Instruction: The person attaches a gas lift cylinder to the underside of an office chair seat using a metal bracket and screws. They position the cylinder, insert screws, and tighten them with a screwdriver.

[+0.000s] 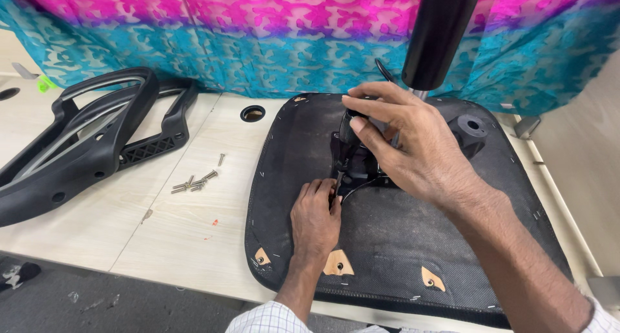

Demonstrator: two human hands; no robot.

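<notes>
An upturned black chair seat (413, 242) lies on the light wooden table (181, 236), with a black metal mechanism plate (363, 171) at its middle. My right hand (407, 145) grips the black handle of a screwdriver (345, 142), held upright with its tip at the plate. My left hand (315, 217) rests on the seat, its fingertips pinching the screwdriver's tip or a screw there; which is hidden. A black gas cylinder (439, 32) rises from the mechanism behind my right hand.
Two black chair armrests (84, 139) lie at the table's left. Several loose screws (194, 181) sit between them and the seat. A round cable hole (252, 113) is in the table. Pink and turquoise cloth (258, 36) hangs behind. The table's front edge runs near me.
</notes>
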